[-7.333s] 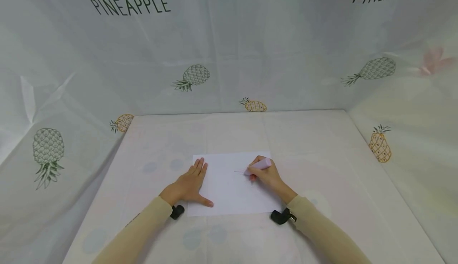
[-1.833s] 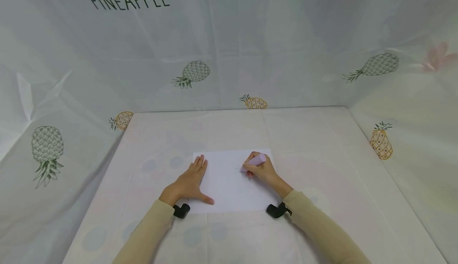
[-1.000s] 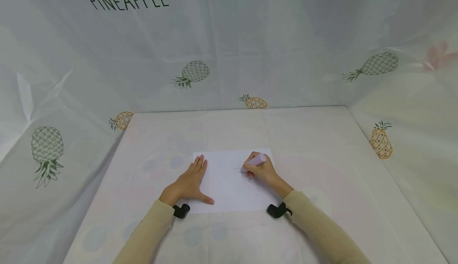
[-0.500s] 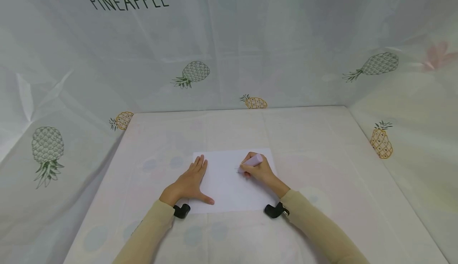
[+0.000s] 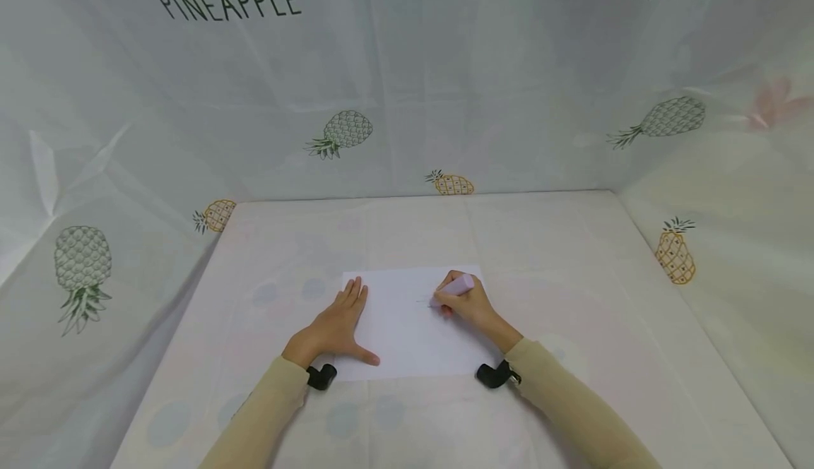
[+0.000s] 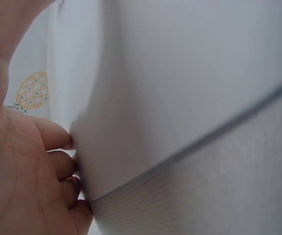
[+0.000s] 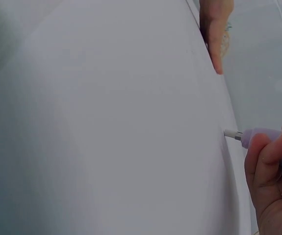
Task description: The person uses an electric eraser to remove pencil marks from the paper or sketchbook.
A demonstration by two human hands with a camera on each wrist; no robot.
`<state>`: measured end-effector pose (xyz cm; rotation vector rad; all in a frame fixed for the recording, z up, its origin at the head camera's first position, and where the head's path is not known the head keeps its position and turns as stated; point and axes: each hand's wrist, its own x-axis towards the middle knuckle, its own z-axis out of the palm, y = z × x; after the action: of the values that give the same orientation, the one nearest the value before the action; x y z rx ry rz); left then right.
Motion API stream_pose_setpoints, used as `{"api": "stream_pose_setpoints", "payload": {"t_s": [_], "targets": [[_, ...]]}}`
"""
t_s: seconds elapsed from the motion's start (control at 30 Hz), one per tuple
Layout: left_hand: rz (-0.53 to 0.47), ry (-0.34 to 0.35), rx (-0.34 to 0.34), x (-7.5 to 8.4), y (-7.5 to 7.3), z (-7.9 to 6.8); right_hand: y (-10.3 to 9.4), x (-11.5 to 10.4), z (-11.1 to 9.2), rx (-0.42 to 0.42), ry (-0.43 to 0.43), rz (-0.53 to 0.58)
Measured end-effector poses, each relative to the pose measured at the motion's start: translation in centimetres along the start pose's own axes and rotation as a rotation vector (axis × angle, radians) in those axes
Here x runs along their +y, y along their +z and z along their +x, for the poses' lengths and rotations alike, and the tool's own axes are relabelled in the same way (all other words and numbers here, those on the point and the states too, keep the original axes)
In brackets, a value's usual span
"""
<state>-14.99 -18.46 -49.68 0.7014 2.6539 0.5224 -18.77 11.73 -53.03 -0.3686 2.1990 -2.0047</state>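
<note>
A white sheet of paper (image 5: 400, 345) lies on the table with a few faint short lines near its upper middle. My left hand (image 5: 335, 324) rests on the sheet's left edge, fingers straight and thumb spread. In the left wrist view its fingertips (image 6: 62, 164) touch the paper by the edge. My right hand (image 5: 469, 303) pinches a thick lilac electric eraser (image 5: 459, 285) in a writing grip, tilted. The right wrist view shows the eraser's white tip in a metal collar (image 7: 234, 134), touching or nearly touching the sheet. The right hand hides part of the paper's right side.
A pale cloth with faint round prints covers the table (image 5: 540, 243). White pineapple-printed curtains (image 5: 407, 66) hang along the back and both sides. Black wrist cameras sit by the left cuff (image 5: 321, 377) and the right cuff (image 5: 492, 376).
My right hand with the eraser has shifted slightly right from half a second ago, after a small leftward stroke. It sits a little left of where it was 7 seconds ago. Left hand unchanged.
</note>
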Motion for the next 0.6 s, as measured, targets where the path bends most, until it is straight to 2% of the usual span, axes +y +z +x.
{"api": "stream_pose_setpoints", "payload": {"t_s": [0.1, 0.33, 0.53, 0.6], "targets": [[0.001, 0.0, 0.0, 0.0, 0.0, -0.1, 0.3, -0.4, 0.0, -0.018, 0.011, 0.015], [0.006, -0.007, -0.007, 0.0, 0.0, 0.0, 1.2, -3.0, -0.4, -0.043, 0.014, 0.004], [-0.002, -0.006, 0.0, 0.0, 0.0, 0.0, 1.5, -3.3, -0.5, -0.047, 0.007, -0.012], [0.0, -0.007, 0.0, 0.0, 0.0, -0.1, 1.4, -2.4, -0.2, -0.049, 0.009, -0.012]]}}
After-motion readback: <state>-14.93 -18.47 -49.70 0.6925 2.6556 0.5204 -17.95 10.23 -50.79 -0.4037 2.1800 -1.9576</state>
